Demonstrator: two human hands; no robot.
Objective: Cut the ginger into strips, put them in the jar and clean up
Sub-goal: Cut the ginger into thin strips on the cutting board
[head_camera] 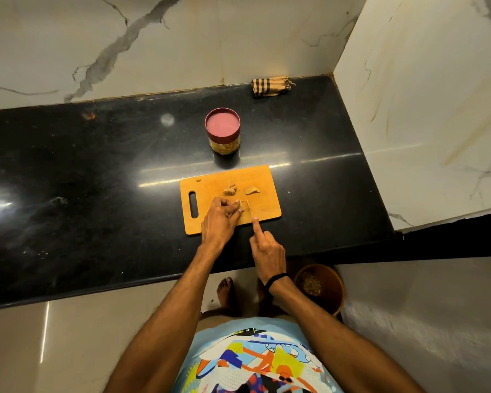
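An orange cutting board (264, 180) lies on the black counter. My left hand (223, 215) holds a small piece of ginger (240, 204) down on the board with curled fingertips. My right hand (265, 246) grips a knife (249, 209), index finger stretched along its spine, the blade standing on the board right beside the ginger. Two more ginger pieces lie further back on the board: a knobby one (230, 189) and a flatter one (252, 190). A clear jar (223, 131) with a dark red lid on stands behind the board, some pale contents showing at its bottom.
A folded striped cloth (270, 85) lies at the counter's back right by the marble wall. The black counter (97, 180) stretches left. On the floor below the counter's edge stands a brown bin (321, 287) with scraps, next to my bare feet.
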